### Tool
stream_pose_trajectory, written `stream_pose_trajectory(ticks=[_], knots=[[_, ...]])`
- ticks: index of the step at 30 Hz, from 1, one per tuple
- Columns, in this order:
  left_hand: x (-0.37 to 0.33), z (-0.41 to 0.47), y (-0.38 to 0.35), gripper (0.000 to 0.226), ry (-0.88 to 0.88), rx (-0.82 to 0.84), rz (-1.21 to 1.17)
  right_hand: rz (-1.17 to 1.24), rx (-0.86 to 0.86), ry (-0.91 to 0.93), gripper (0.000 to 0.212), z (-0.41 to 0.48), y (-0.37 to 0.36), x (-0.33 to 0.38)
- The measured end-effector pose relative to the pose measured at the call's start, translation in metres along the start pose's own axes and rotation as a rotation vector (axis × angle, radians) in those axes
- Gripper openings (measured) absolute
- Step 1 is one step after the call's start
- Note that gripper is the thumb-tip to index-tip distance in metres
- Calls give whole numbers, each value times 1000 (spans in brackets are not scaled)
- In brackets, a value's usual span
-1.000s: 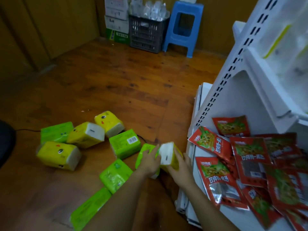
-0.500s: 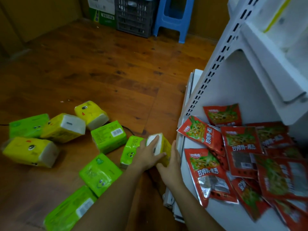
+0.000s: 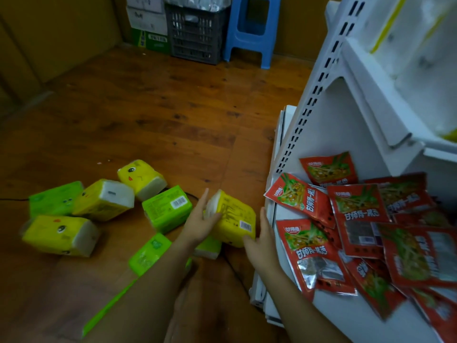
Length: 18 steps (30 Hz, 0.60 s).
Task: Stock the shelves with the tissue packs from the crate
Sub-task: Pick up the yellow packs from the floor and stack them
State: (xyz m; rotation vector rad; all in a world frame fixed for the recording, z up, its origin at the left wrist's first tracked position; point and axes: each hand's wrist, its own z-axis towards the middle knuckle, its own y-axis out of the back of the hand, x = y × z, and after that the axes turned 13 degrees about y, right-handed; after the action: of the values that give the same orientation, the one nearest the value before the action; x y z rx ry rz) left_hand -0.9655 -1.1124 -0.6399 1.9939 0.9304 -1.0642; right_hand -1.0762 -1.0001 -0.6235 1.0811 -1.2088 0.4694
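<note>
Two hands: the left hand [image 3: 200, 222] and the right hand [image 3: 260, 240] carry one yellow tissue pack [image 3: 233, 219] between them, above the floor [image 3: 173, 107].
Left grip: fingers straight and apart along the white end of the pack, thumb laid across that end; not closed around it.
Right grip: fingers straight, flat at the barcode corner, at 4 o'clock of the pack; if the palm touches, I cannot tell.
Held pack: tilted, just beside the front edge of the white shelf [image 3: 351, 125], not on it.
Loose packs: at 9 o'clock of the held pack, yellow and green packs [image 3: 168, 209] lie scattered on the floor; one green pack [image 3: 209, 247] is mostly hidden under the left wrist, and a green strip [image 3: 108, 308] at 7 o'clock is blurred and partly covered by the forearm.
Crate: the dark crate [image 3: 195, 33] stands at 12 o'clock by the wall; its top is cut off by the frame and its content is unclear.
Shelf: red snack packets [image 3: 358, 219] cover the lowest board at 3 o'clock; the upper boards are too bright to read.
</note>
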Motion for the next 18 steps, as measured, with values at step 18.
stream_pose_trajectory(ticks=[18], knots=[[-62,-80,61,40,-53,50,-101,407,6,10,67,-9,42,93]])
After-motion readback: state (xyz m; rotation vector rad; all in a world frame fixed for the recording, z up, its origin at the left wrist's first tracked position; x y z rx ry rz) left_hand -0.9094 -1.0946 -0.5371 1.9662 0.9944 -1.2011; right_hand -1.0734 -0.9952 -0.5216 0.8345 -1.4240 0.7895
